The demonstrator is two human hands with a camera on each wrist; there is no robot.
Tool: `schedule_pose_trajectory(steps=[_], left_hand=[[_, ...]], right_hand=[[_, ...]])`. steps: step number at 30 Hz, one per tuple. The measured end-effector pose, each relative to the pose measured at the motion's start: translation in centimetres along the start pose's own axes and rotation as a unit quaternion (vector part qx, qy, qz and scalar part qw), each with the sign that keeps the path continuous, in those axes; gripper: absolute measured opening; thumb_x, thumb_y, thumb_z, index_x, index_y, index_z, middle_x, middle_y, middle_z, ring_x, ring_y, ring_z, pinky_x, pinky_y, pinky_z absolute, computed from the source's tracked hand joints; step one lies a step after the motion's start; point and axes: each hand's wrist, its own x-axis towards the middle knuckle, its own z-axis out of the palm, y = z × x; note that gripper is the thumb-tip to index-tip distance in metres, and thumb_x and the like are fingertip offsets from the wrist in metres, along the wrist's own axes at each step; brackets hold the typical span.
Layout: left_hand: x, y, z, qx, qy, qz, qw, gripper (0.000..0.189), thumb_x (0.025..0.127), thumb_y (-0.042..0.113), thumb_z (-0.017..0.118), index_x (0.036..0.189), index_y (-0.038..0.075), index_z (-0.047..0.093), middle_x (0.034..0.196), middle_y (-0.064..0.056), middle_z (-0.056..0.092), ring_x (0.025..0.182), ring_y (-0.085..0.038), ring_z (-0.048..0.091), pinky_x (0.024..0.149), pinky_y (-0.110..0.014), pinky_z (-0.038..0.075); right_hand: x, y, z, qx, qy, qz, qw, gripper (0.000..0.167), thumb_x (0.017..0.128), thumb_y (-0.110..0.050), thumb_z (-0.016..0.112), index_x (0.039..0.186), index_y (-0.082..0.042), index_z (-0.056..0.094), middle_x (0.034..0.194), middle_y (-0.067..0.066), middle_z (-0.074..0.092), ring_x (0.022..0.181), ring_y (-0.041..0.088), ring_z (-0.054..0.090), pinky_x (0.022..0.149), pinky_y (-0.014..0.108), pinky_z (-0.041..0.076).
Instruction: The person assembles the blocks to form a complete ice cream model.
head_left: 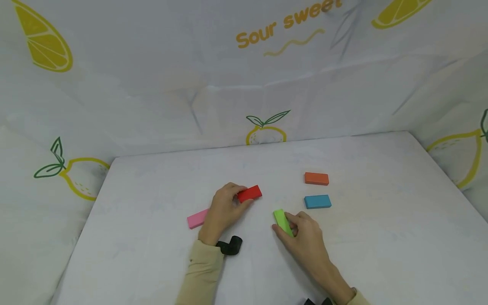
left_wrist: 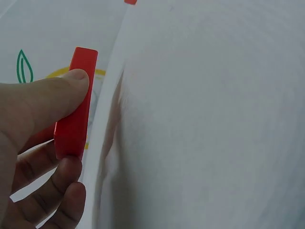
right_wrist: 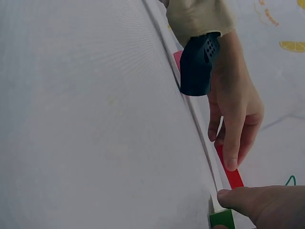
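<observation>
In the head view, my left hand pinches a red block between thumb and fingers; the left wrist view shows the thumb pressed on one face of this red block. My right hand holds a light green block between thumb and fingers, to the right of and nearer than the red one. The right wrist view shows only part of the green block beside the thumb. A pink block lies on the table, partly hidden behind my left hand.
An orange block and a blue block lie on the white table, beyond and to the right of my right hand. A white cloth with lemon prints stands behind the table. A black wrist device sits on my left wrist.
</observation>
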Motion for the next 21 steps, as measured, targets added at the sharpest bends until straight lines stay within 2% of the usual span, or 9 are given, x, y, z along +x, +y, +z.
schedule_pose_trajectory(steps=[11,21], left_hand=[[-0.1,0.9,1.5,-0.008,-0.013,0.018,0.9997,0.034,0.088,0.021,0.081,0.116,0.003,0.075,0.106,-0.008,0.074,0.087,-0.016,0.063,0.078,-0.025,0.055],[-0.2,0.8,1.8,-0.005,-0.024,0.019,0.9995,0.034,0.088,0.022,0.081,0.116,0.004,0.075,0.104,-0.007,0.074,0.085,-0.014,0.060,0.075,-0.022,0.052]], right_hand=[[-0.3,-0.6,0.2,0.008,-0.020,0.009,0.9997,0.052,0.080,-0.025,0.088,0.121,0.004,0.073,0.070,0.002,0.053,0.065,0.010,0.049,0.055,0.016,0.041],[-0.8,-1.0,0.1,0.029,-0.043,0.018,0.9985,0.061,0.074,-0.021,0.092,0.125,0.005,0.070,0.075,0.000,0.056,0.072,0.009,0.052,0.060,0.015,0.045]])
